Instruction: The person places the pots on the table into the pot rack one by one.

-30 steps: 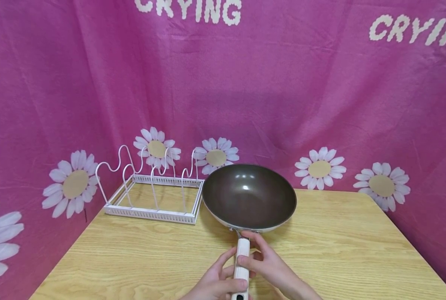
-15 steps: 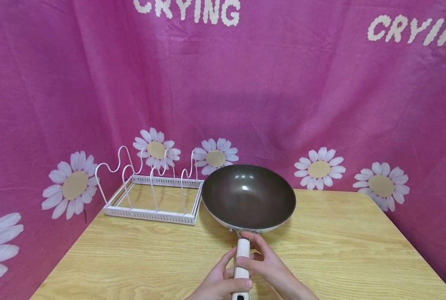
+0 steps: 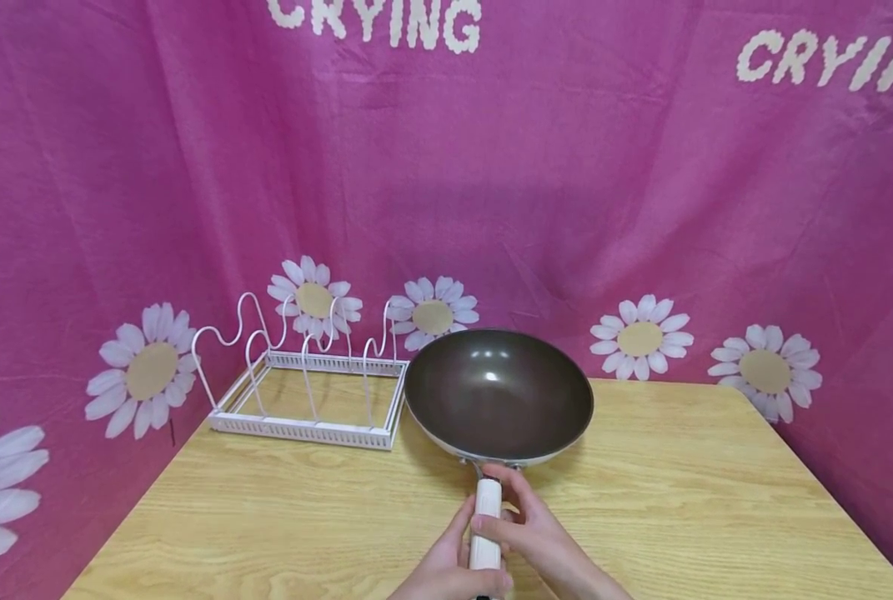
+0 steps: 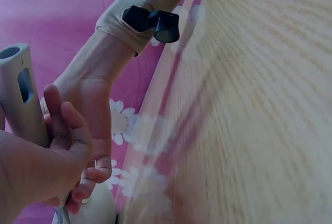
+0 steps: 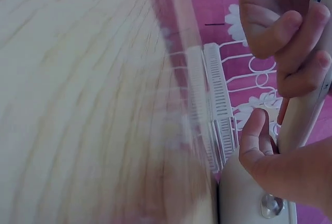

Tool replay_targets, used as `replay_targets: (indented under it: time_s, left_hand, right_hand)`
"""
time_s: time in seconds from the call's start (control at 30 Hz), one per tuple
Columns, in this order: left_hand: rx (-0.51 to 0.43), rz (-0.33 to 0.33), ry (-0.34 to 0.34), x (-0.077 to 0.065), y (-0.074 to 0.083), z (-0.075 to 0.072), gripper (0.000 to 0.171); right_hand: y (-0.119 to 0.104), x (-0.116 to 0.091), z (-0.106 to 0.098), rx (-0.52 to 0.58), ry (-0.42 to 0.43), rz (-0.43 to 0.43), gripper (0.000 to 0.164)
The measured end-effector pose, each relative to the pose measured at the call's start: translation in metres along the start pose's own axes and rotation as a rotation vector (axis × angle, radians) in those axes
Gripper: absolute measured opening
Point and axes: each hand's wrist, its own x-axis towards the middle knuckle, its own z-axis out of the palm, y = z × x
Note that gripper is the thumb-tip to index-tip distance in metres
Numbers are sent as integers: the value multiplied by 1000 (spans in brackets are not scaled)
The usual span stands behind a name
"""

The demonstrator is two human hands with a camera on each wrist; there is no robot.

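A deep frying pan (image 3: 499,392), dark inside and pale outside, stands on the wooden table, its cream handle (image 3: 486,533) pointing towards me. Low on the handle, near its end, my left hand (image 3: 449,567) grips with the thumb across the top. My right hand (image 3: 539,533) holds the handle further up, thumb on top and index finger reaching to the metal neck. In the left wrist view, the left hand (image 4: 41,164) has its fingers curled round the handle (image 4: 21,99). From the right wrist view, the right hand (image 5: 285,167) is beside the pan's pale outer wall (image 5: 249,198).
Left of the pan, close beside its rim, stands a white wire rack (image 3: 303,428) with several upright curved dividers. A pink cloth (image 3: 446,183) with daisies hangs behind and left of the wooden table (image 3: 679,500).
My left hand has shifted slightly right, and its thumb now lies further over the handle near the hanging hole. The pan, the rack and my right hand are almost unchanged.
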Motion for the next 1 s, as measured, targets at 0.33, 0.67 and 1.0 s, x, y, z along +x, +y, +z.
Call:
replay_targets:
  time_s: [0.33, 0.67, 1.0]
  left_hand:
    - [64, 10, -11, 3, -5, 1, 125]
    - [-2, 46, -71, 4, -9, -2, 123]
    - [40, 61, -68, 2, -3, -2, 122]
  right_hand:
    - [0, -3, 0, 45, 9, 39, 71]
    - [-4, -3, 2, 32, -23, 15, 69]
    - [-8, -1, 3, -14, -12, -49, 65]
